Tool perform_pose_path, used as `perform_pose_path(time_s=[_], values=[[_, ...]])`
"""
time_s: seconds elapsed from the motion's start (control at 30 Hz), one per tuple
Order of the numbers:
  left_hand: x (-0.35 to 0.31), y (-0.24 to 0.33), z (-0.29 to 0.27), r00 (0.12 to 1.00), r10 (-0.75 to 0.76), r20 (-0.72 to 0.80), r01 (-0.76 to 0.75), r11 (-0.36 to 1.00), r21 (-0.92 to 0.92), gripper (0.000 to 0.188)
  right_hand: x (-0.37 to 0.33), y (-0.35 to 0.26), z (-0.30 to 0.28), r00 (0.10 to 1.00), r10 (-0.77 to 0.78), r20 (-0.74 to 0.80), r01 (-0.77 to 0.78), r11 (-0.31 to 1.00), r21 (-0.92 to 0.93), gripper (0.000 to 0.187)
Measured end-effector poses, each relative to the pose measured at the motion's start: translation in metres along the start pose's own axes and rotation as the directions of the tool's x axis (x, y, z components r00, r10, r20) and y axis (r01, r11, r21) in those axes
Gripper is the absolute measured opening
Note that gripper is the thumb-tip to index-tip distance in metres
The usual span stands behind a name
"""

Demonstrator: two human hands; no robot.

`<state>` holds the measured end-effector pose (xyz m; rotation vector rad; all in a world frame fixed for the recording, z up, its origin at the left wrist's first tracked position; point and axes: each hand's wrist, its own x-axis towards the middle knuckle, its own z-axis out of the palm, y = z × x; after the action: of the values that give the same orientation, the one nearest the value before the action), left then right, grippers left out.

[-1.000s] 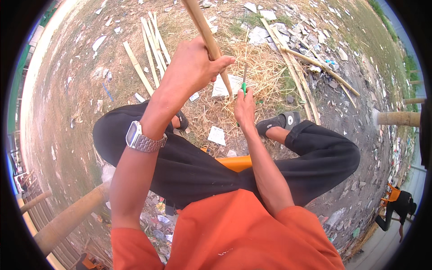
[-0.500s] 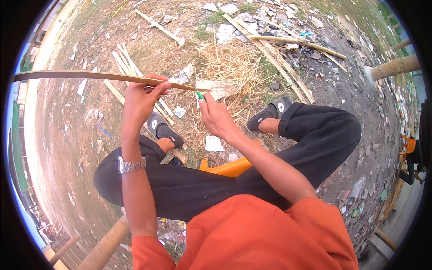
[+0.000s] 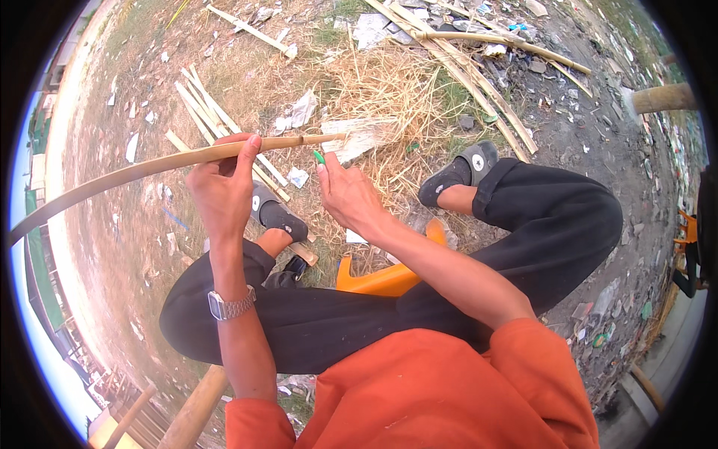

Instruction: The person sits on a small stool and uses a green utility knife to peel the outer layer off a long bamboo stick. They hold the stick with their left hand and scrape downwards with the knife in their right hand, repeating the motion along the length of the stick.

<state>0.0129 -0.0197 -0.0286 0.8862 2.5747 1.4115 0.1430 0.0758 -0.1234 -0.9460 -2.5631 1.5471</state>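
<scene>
Bamboo strip (image 3: 149,166) is now held nearly level across the upper left of the view, where a second ago it stood steeply upward from the same fist. Its long thin end sweeps off to the left edge, and its cut end (image 3: 333,138) lies just above the right hand. The left hand (image 3: 223,187) is closed around the strip from below, fingers wrapped over it, with a metal watch (image 3: 230,305) seen on that wrist. The right hand (image 3: 350,196) is closed on a small green-handled tool (image 3: 319,157), of which only the green tip shows above the fingers; whether it has a blade cannot be told. That tip sits just below the strip's end, close to it but not clearly touching.

From the swing to level it is judged that the strip has been brought into a working position, its end presented to the tool rather than merely lifted.

Both legs in black trousers are folded over an orange seat (image 3: 381,278). Split bamboo lengths (image 3: 464,71), dry straw (image 3: 381,82) and paper scraps are scattered over the bare ground (image 3: 112,247) ahead.
</scene>
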Motion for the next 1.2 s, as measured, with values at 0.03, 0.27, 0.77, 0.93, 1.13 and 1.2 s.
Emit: perform_pose_path(time_s=[0.03,0.27,0.77,0.93,1.13,1.2], values=[[0.001,-0.001,-0.001,1.0,-0.016,0.004,0.016,1.0,-0.005,0.019,0.002,0.014,0.006,0.998,0.056,0.021,-0.056,0.998,-0.002,0.029],[0.001,0.006,0.003,1.0,-0.012,0.028,0.011,0.999,0.035,0.018,0.01,0.023,0.005,0.999,0.04,-0.007,-0.039,0.995,0.087,0.03],[0.003,0.01,-0.016,0.983,-0.091,0.162,0.096,0.995,-0.023,0.015,-0.007,0.022,0.013,0.996,0.079,-0.03,-0.078,0.996,0.035,0.021],[-0.002,0.005,-0.021,0.979,-0.137,0.154,0.146,0.988,-0.049,0.014,-0.01,-0.002,0.005,0.988,-0.122,-0.092,0.135,0.981,0.143,0.024],[0.002,0.008,-0.014,0.982,-0.148,0.114,0.153,0.987,-0.041,0.013,0.0,-0.001,0.006,0.999,-0.036,-0.036,0.037,0.999,0.034,0.023],[-0.001,0.007,-0.013,0.984,-0.154,0.092,0.157,0.987,-0.029,0.013,-0.006,-0.009,0.004,0.997,-0.052,-0.049,0.054,0.997,0.046,0.023]])
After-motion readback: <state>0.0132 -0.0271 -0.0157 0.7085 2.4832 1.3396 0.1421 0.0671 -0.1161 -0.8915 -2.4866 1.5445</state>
